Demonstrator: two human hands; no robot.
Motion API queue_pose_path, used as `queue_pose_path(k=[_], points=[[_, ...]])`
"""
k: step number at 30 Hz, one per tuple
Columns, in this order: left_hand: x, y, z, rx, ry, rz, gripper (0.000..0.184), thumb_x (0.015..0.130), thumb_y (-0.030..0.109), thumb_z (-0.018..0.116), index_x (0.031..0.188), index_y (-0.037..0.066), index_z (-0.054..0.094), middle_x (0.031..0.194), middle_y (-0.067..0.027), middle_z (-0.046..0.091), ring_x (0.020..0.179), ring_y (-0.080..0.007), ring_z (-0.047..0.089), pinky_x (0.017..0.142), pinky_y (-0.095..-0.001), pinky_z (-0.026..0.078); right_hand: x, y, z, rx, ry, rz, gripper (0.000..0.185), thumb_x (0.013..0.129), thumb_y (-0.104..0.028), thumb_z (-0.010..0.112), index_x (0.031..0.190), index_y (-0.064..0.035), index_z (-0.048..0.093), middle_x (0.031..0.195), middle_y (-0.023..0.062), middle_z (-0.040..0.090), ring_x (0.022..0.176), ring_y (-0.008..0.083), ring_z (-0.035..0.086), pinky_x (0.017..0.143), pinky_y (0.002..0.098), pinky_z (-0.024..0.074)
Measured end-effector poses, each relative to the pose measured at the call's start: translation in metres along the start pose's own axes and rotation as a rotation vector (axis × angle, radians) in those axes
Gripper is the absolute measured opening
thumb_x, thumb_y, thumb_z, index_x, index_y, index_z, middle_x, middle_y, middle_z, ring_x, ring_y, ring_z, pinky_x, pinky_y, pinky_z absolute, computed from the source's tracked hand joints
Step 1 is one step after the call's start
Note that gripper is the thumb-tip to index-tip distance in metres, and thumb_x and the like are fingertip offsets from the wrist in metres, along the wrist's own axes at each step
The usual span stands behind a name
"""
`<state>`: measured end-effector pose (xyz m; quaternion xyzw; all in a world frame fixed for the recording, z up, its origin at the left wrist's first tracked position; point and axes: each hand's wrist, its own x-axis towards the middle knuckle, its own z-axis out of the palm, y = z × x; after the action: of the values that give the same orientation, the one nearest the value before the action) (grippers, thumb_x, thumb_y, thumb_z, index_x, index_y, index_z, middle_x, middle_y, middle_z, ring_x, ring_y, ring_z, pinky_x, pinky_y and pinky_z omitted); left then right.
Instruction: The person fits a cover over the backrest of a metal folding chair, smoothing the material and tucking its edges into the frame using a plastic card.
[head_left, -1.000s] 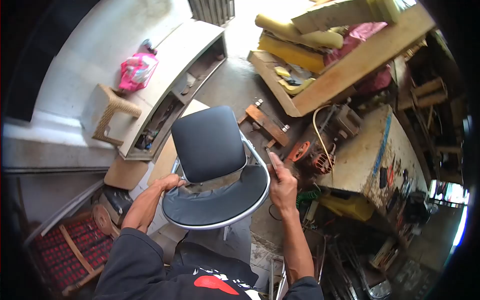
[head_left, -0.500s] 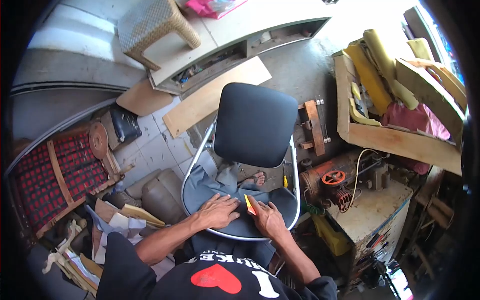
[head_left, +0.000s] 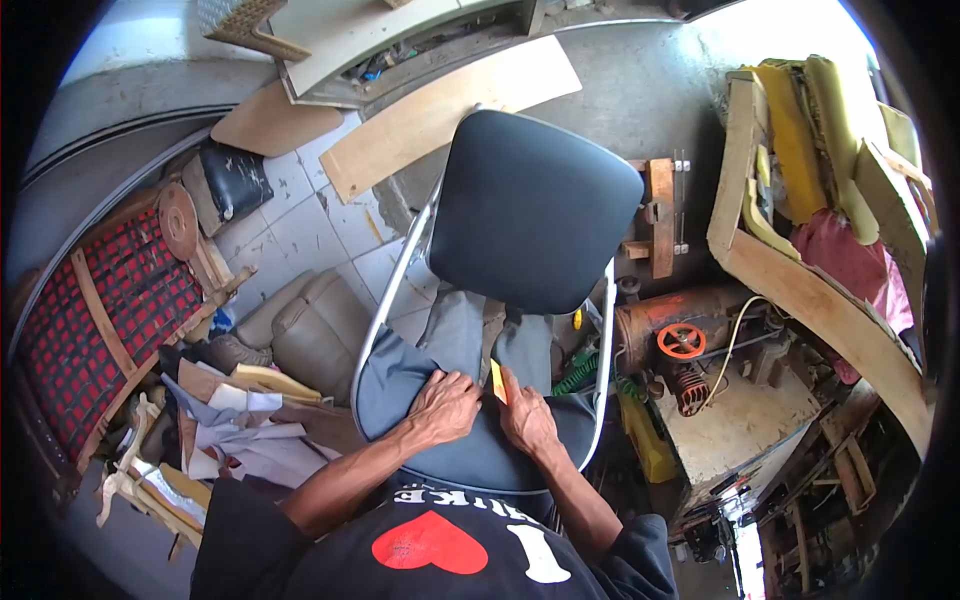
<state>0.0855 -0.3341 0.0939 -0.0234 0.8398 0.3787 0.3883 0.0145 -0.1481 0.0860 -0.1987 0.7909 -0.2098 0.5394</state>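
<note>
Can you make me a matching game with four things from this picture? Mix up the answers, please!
Things:
1. square chair pad
2. right hand
3. printed heart
4. coiled hose

Matches:
A. green
B. holding a flat yellow-and-orange thing
C. red
D. black

Right pairs: 1-D, 2-B, 3-C, 4-A.
</note>
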Motion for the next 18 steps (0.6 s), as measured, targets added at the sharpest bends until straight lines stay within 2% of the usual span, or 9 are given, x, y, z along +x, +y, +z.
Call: queue_pose_path(k=[2,4,7,14,18], points=[[0.004,0.006,0.000,0.059,-0.011,-0.022,0.021,0.092,0.021,0.060,0.098,0.003,0.068,0.100,-0.0152,0.064,0.100,-0.0318,0.060,0.089,-0.0484,0.043,0.002,0.000,-0.003,0.001,-0.035,0.022,0.061,0.090,-0.010,0.059,0.146,-0.0008,0.037,0.091,0.0273,0.069,0.086,0.0439,0.067,0.083,0.0533,0.0523],[0.011,0.006,0.000,0.052,0.041,-0.025,0.020,0.090,0.020,0.060,0.094,0.002,0.066,0.094,-0.0157,0.061,0.092,-0.0328,0.058,0.083,-0.0484,0.043,0.009,0.003,0.001,0.105,0.010,0.059,0.058,0.091,-0.010,0.059,0.146,-0.0073,0.039,0.086,0.0313,0.067,0.084,0.0493,0.067,0.077,0.0586,0.0518],[0.019,0.009,-0.001,0.073,-0.027,-0.095,0.021,0.087,0.021,0.059,0.091,0.002,0.066,0.090,-0.0154,0.063,0.092,-0.0313,0.059,0.083,-0.0450,0.043,0.015,0.005,0.001,0.163,-0.019,0.127,0.053,0.092,-0.010,0.059,0.142,-0.0076,0.042,0.083,0.0303,0.066,0.079,0.0499,0.067,0.073,0.0592,0.0521],[0.020,0.006,0.013,0.086,-0.017,-0.110,0.020,0.084,0.020,0.061,0.087,0.000,0.064,0.088,-0.0165,0.061,0.088,-0.0313,0.058,0.081,-0.0439,0.043,0.013,0.008,0.014,0.188,0.004,0.124,0.047,0.097,-0.018,0.059,0.141,-0.0109,0.043,0.085,0.0304,0.067,0.078,0.0491,0.067,0.071,0.0590,0.0524],[0.019,0.006,0.016,0.133,-0.002,-0.087,0.020,0.083,0.021,0.062,0.088,0.002,0.063,0.087,-0.0156,0.060,0.087,-0.0297,0.058,0.080,-0.0431,0.043,0.023,0.004,-0.001,0.252,-0.090,0.196,0.039,0.100,-0.024,0.058,0.136,-0.0128,0.049,0.089,0.0292,0.069,0.085,0.0491,0.068,0.074,0.0571,0.0532]])
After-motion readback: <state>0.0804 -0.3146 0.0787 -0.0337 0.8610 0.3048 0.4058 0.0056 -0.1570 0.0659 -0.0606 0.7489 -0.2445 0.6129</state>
